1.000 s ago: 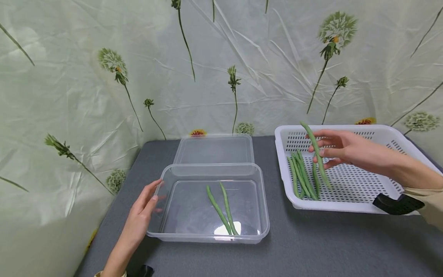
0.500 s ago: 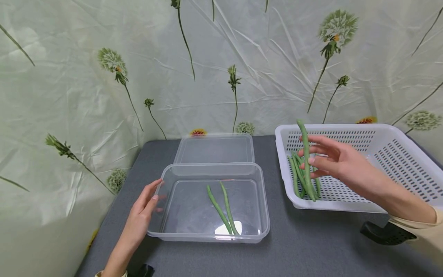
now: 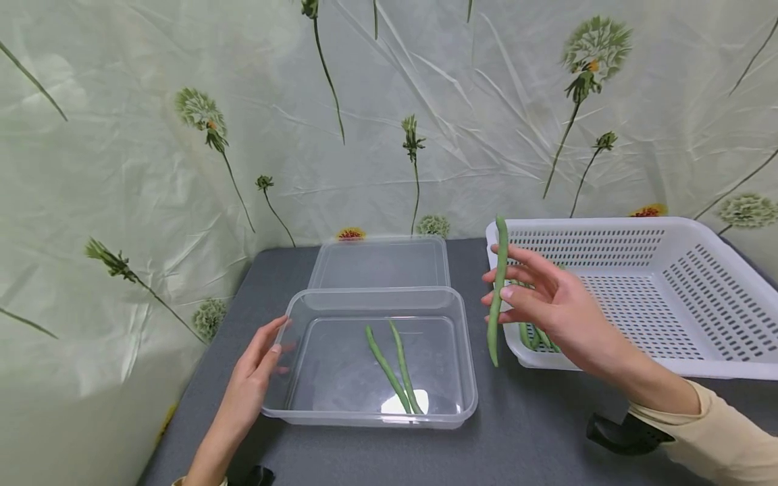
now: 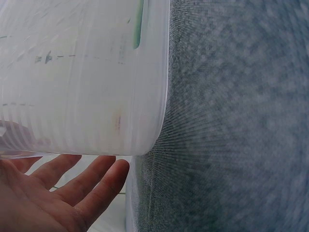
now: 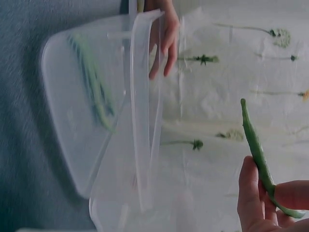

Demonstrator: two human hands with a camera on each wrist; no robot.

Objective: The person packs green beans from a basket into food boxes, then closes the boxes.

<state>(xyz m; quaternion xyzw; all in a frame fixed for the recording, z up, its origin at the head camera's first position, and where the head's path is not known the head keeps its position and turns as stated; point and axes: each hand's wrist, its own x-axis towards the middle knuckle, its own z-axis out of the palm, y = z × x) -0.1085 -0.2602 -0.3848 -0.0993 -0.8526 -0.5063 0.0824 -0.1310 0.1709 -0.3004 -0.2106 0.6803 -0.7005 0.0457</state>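
My right hand [image 3: 547, 297] pinches a green bean [image 3: 498, 290] between thumb and fingers. The bean hangs roughly upright over the left edge of the white basket [image 3: 608, 368]; the right wrist view also shows this bean [image 5: 258, 150] above the fingers. Several more beans [image 3: 535, 337] lie at the basket's left end, partly hidden by the right hand. My left hand [image 3: 249, 378] rests at the left side of a clear plastic container [image 3: 371, 418], its fingers extended along the wall in the left wrist view. Inside the container lie two green beans [image 3: 389, 368], close together at their near ends.
Behind the container a clear lid [image 3: 379, 262] lies flat on the grey tabletop [image 3: 486, 445]. A flower-printed sheet [image 3: 365, 135] hangs behind the table and down its left side. The basket's raised rim stands right of the container, with a gap between them.
My right hand has moved left and toward me with the bean, from over the basket's inside to its left edge. The bean has turned more upright. The left hand has stayed in place.
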